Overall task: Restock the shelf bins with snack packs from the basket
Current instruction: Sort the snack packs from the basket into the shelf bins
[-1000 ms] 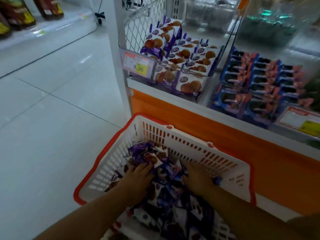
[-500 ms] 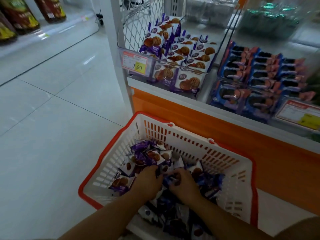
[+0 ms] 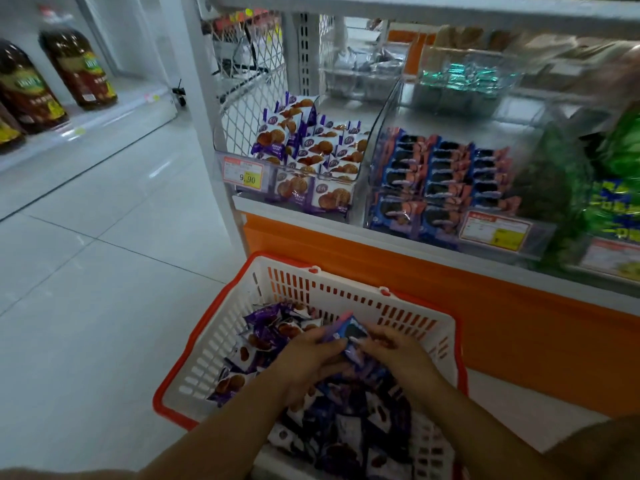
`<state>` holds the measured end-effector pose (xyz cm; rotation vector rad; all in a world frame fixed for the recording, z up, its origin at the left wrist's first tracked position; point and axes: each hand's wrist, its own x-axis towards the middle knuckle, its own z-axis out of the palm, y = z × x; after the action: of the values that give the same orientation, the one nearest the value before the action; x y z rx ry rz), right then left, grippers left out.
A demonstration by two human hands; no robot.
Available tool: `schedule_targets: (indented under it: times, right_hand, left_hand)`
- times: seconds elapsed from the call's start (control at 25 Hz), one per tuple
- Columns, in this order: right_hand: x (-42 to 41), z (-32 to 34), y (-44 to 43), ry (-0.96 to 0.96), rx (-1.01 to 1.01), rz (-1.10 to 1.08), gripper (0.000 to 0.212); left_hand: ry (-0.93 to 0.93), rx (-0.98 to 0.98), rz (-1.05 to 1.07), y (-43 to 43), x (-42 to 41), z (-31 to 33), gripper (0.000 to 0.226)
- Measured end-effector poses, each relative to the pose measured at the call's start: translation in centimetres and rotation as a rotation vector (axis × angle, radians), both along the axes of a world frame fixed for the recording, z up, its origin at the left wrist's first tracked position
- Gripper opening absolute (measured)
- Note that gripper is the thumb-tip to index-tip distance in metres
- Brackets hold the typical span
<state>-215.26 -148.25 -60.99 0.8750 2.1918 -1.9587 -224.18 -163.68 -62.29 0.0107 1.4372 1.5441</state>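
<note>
Reaching into the white basket (image 3: 221, 341), left hand (image 3: 304, 358) curled fingers round a blue snack pack (image 3: 348, 332); right hand (image 3: 398, 355) pinched its other end. Pack was just above the heap of purple packs (image 3: 270, 330), well below the clear shelf bins (image 3: 379, 123).

Dark bottles (image 3: 78, 69) stood on low left shelf (image 3: 114, 114). Pale tiled floor (image 3: 104, 271) seen alongside. Mesh panel (image 3: 249, 98) fixed behind white post (image 3: 204, 109). Orange panel (image 3: 485, 306) set below. Price tag (image 3: 245, 174) marked 9.90.
</note>
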Motion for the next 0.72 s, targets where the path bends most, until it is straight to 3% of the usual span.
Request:
schedule_targets:
  times: [0.2, 0.32, 0.44, 0.52, 0.64, 0.72]
  right_hand:
    - [1.1, 2.4, 0.5, 0.036, -0.002, -0.014, 0.014]
    - [1.1, 5.0, 1.0, 0.046, 0.033, 0.047, 0.023]
    - [0.5, 11.1, 3.9, 0.099, 0.240, 0.175, 0.021]
    - [0.2, 17.1, 6.3, 0.172, 0.412, 0.193, 0.016]
    - [-0.7, 24.6, 11.1, 0.222, 0.751, 0.076, 0.021]
    - [-2.5, 27.1, 14.2, 0.080, 1.084, 0.121, 0.028]
  left_hand:
    - [-0.026, 0.053, 0.011, 0.7, 0.9, 2.3, 0.030]
    - [0.132, 0.018, -0.067, 1.2, 0.8, 5.0, 0.028]
    - [0.536, -0.012, -0.145, 3.4, -0.2, 10.8, 0.013]
    - [0.829, -0.010, -0.159, 5.1, -1.2, 15.0, 0.017]
    - [1.410, -0.159, -0.174, 6.8, -4.1, 18.6, 0.049]
    - [1.802, -0.384, -0.205, 7.2, -6.6, 18.9, 0.065]
